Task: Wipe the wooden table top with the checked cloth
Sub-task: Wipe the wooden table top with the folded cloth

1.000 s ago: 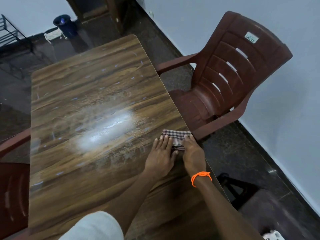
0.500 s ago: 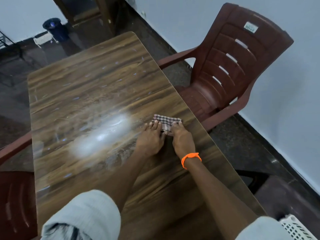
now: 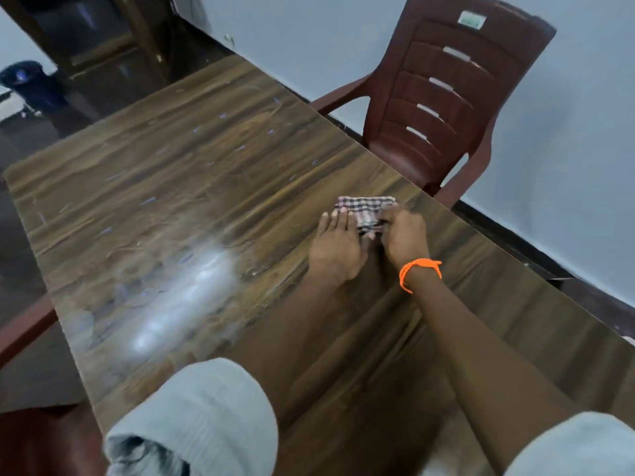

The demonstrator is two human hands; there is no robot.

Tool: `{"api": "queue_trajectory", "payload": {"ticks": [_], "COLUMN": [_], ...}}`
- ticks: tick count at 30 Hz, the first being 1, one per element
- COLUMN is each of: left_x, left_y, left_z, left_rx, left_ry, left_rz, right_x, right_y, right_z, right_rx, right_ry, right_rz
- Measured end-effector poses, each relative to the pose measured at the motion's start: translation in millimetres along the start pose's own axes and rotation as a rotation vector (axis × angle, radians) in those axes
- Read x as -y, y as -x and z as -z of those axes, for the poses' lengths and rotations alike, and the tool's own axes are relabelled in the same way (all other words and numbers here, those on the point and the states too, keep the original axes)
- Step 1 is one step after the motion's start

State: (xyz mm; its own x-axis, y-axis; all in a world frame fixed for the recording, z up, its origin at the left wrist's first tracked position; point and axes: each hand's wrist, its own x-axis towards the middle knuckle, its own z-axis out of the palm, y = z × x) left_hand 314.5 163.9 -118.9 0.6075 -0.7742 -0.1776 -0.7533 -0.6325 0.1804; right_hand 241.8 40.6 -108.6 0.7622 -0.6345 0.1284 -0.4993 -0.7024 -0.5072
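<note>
A small folded checked cloth (image 3: 366,207) lies on the glossy wooden table top (image 3: 192,173), near its right edge. My left hand (image 3: 335,243) lies flat with straight fingers, its fingertips on the cloth's left side. My right hand (image 3: 405,237), an orange thread round its wrist, presses the cloth's near right part; its fingers look bent and blurred, and I cannot tell if they pinch the fabric. A pale glare patch (image 3: 185,297) shines on the table to the left of my hands.
A dark red plastic armchair (image 3: 446,97) stands against the table's right side by the pale wall. Another chair's arm (image 3: 24,324) shows at the left edge. A dark bin (image 3: 31,84) and a wooden door frame (image 3: 103,46) stand on the floor beyond the table.
Both hands have pushed the cloth forward along the right side of the table, away from me. My arms reach farther out and my rolled sleeves have come into view.
</note>
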Motion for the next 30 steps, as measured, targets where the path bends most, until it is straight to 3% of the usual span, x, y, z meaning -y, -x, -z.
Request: {"api": "queue_trajectory", "payload": {"ticks": [4, 9, 15, 20, 26, 30], "left_x": [34, 23, -6, 32, 71, 52], "left_y": [42, 79, 50, 49, 101, 136], "left_z": [-2, -10, -6, -6, -5, -7], "left_rx": [-0.02, 0.021, 0.047, -0.002, 0.03, 0.093], "left_ry": [-0.001, -0.006, -0.119, -0.09, -0.024, 0.026], "left_rz": [-0.023, -0.125, -0.116, -0.07, -0.084, -0.113], "right_x": [23, 6, 4, 33, 51, 35], "right_y": [40, 92, 65, 45, 93, 128], "right_z": [-18, -14, -2, -20, -39, -34], "right_rx": [0.031, -0.044, -0.119, -0.061, 0.01, -0.047], "right_ry": [-0.063, -0.08, -0.004, -0.038, -0.108, -0.189], "right_rz": [0.045, 0.025, -0.101, -0.055, 0.053, -0.011]}}
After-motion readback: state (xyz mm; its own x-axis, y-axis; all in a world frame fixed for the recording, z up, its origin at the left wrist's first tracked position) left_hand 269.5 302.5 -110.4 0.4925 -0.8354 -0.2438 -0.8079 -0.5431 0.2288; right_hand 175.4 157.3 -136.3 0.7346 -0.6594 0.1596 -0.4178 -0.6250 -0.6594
